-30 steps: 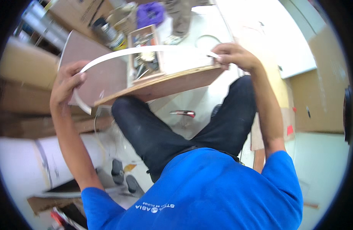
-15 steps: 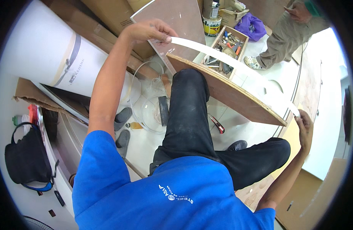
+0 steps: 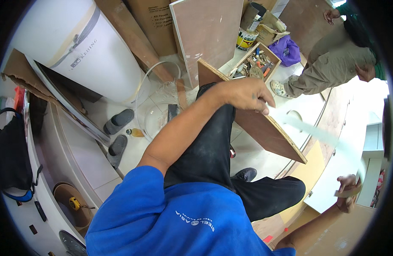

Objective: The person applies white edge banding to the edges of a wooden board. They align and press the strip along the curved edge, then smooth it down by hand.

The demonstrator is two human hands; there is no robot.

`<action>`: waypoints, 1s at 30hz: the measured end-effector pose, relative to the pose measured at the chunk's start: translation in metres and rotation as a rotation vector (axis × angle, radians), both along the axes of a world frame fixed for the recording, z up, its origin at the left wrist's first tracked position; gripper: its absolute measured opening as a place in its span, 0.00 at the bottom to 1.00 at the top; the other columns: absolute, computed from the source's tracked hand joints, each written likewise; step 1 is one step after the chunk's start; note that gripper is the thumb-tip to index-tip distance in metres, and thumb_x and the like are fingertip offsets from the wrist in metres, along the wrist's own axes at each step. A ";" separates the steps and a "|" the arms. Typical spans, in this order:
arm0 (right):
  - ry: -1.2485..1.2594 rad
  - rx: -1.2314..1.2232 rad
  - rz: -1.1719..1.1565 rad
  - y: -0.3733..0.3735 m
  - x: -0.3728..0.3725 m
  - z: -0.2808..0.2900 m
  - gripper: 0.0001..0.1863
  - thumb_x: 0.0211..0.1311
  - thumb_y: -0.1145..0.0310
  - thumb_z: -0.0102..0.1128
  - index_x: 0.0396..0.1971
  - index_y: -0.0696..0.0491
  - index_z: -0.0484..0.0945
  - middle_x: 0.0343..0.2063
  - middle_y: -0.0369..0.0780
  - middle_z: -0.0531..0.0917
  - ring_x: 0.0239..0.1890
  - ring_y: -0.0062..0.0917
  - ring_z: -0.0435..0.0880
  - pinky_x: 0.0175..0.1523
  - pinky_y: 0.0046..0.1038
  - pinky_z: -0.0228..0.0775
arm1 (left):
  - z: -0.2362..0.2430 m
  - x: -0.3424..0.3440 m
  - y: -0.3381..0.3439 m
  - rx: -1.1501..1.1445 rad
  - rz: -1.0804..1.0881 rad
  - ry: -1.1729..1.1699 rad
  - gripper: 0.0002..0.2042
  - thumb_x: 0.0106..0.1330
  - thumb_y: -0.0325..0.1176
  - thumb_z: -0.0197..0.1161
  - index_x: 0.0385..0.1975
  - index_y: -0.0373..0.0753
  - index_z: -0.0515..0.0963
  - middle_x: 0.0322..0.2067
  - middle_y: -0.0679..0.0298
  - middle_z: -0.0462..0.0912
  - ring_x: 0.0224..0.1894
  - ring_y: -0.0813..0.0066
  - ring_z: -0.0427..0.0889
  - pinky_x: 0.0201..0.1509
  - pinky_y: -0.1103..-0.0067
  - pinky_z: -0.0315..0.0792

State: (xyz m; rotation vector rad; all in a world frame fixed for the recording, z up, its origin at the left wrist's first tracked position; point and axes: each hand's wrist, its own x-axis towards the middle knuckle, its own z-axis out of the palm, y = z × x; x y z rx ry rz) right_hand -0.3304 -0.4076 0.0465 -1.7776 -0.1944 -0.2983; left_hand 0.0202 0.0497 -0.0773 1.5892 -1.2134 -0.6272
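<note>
Left hand (image 3: pixel 247 94) pinching white strip (image 3: pixel 321 135) (bowed), right hand (image 3: pixel 348 195) gripping its far end

- Passable between the near face of the plywood board (image 3: pixel 264 131) and right leg (image 3: pixel 273 190).
- Blocked at the board's left end by left leg (image 3: pixel 207 143) and leaning panel (image 3: pixel 209 34).
- Covered over its upper edge by left hand (image 3: pixel 247 94).
- Obstructed beyond the board by tool tray (image 3: pixel 270 52) and co-worker's leg (image 3: pixel 320 79).
- Crossed to its right by white strip (image 3: pixel 322 135).

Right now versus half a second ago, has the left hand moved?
Yes: the left hand went right and down in view, from overlapping the leaning brown panel to clear of it.
</note>
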 end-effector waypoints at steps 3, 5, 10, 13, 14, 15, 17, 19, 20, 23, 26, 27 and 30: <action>0.066 0.137 -0.013 0.005 0.014 0.001 0.59 0.64 0.42 0.73 0.82 0.59 0.51 0.59 0.50 0.81 0.29 0.18 0.77 0.36 0.24 0.74 | -0.005 -0.018 0.000 0.073 0.202 -0.219 0.15 0.62 0.32 0.77 0.49 0.38 0.90 0.40 0.49 0.91 0.44 0.53 0.91 0.51 0.65 0.80; 0.232 -0.172 -0.106 0.024 0.028 0.011 0.56 0.65 0.38 0.71 0.81 0.58 0.57 0.61 0.49 0.81 0.27 0.16 0.75 0.32 0.20 0.72 | -0.004 -0.027 -0.003 0.167 0.245 -0.280 0.14 0.62 0.33 0.76 0.46 0.38 0.90 0.39 0.49 0.91 0.44 0.52 0.90 0.51 0.63 0.80; 0.485 -0.610 -0.175 0.075 0.067 0.036 0.49 0.56 0.42 0.81 0.67 0.62 0.73 0.54 0.43 0.83 0.28 0.15 0.74 0.34 0.19 0.69 | -0.006 -0.024 0.009 0.085 0.310 -0.261 0.14 0.62 0.34 0.77 0.46 0.39 0.90 0.37 0.51 0.91 0.45 0.52 0.90 0.52 0.62 0.78; 0.401 -0.505 -0.304 0.083 0.089 0.037 0.57 0.50 0.40 0.86 0.70 0.65 0.70 0.53 0.44 0.82 0.29 0.15 0.76 0.33 0.19 0.69 | -0.020 -0.010 0.029 0.048 0.358 -0.194 0.15 0.64 0.33 0.76 0.50 0.40 0.90 0.40 0.51 0.91 0.46 0.54 0.89 0.53 0.63 0.78; 0.279 -0.488 -0.246 0.085 0.093 0.035 0.60 0.48 0.38 0.86 0.72 0.64 0.68 0.53 0.44 0.82 0.28 0.15 0.76 0.32 0.19 0.69 | -0.025 -0.007 0.035 0.007 0.333 -0.140 0.15 0.65 0.32 0.75 0.51 0.40 0.90 0.41 0.51 0.91 0.47 0.54 0.89 0.53 0.64 0.78; 0.133 -0.453 -0.193 0.087 0.095 0.034 0.63 0.47 0.37 0.86 0.74 0.64 0.67 0.53 0.45 0.82 0.28 0.16 0.77 0.32 0.19 0.69 | -0.030 -0.005 0.040 -0.037 0.309 -0.094 0.15 0.66 0.31 0.74 0.53 0.41 0.90 0.42 0.52 0.91 0.47 0.55 0.89 0.53 0.64 0.78; -0.020 -0.504 -0.132 0.097 0.099 0.035 0.79 0.36 0.23 0.82 0.79 0.64 0.58 0.54 0.45 0.81 0.25 0.14 0.75 0.30 0.18 0.69 | -0.035 -0.004 0.048 -0.045 0.300 -0.061 0.16 0.66 0.29 0.73 0.54 0.41 0.89 0.44 0.52 0.90 0.48 0.55 0.88 0.54 0.65 0.78; 0.082 -0.366 0.032 0.115 0.103 0.043 0.74 0.41 0.28 0.84 0.79 0.64 0.60 0.54 0.48 0.82 0.27 0.15 0.77 0.28 0.18 0.68 | -0.036 -0.007 0.052 0.021 0.319 -0.092 0.16 0.67 0.28 0.72 0.54 0.41 0.89 0.45 0.52 0.90 0.49 0.55 0.88 0.54 0.66 0.78; 0.120 -0.299 0.120 0.128 0.107 0.048 0.67 0.46 0.36 0.84 0.78 0.64 0.62 0.54 0.49 0.82 0.26 0.15 0.78 0.28 0.19 0.68 | -0.034 -0.009 0.054 0.038 0.315 -0.099 0.16 0.66 0.28 0.73 0.54 0.40 0.89 0.45 0.52 0.90 0.49 0.55 0.88 0.55 0.66 0.78; 0.371 -0.438 0.085 0.177 0.119 0.057 0.49 0.57 0.55 0.82 0.74 0.64 0.69 0.49 0.48 0.86 0.25 0.16 0.79 0.29 0.20 0.70 | -0.028 -0.017 0.056 0.027 0.266 -0.103 0.17 0.65 0.28 0.74 0.54 0.39 0.89 0.43 0.53 0.89 0.49 0.55 0.88 0.55 0.66 0.78; 0.588 -0.657 0.130 0.228 0.123 0.058 0.37 0.60 0.68 0.80 0.68 0.63 0.76 0.35 0.46 0.88 0.25 0.17 0.80 0.30 0.23 0.68 | -0.024 -0.023 0.057 -0.096 0.175 -0.124 0.17 0.64 0.29 0.75 0.53 0.38 0.89 0.42 0.53 0.89 0.48 0.53 0.87 0.54 0.65 0.78; 0.473 -0.892 0.184 0.241 0.125 0.054 0.34 0.60 0.68 0.79 0.66 0.59 0.79 0.35 0.49 0.88 0.25 0.27 0.83 0.33 0.28 0.71 | -0.023 -0.023 0.058 -0.145 0.169 -0.170 0.16 0.64 0.30 0.75 0.52 0.37 0.89 0.41 0.53 0.89 0.47 0.52 0.87 0.54 0.64 0.78; 0.437 -1.089 0.106 0.263 0.124 0.044 0.28 0.62 0.71 0.75 0.64 0.50 0.83 0.37 0.51 0.89 0.29 0.46 0.87 0.38 0.38 0.78 | -0.025 -0.018 0.068 -0.079 0.268 -0.359 0.13 0.65 0.31 0.74 0.47 0.34 0.89 0.43 0.52 0.88 0.48 0.51 0.87 0.54 0.65 0.79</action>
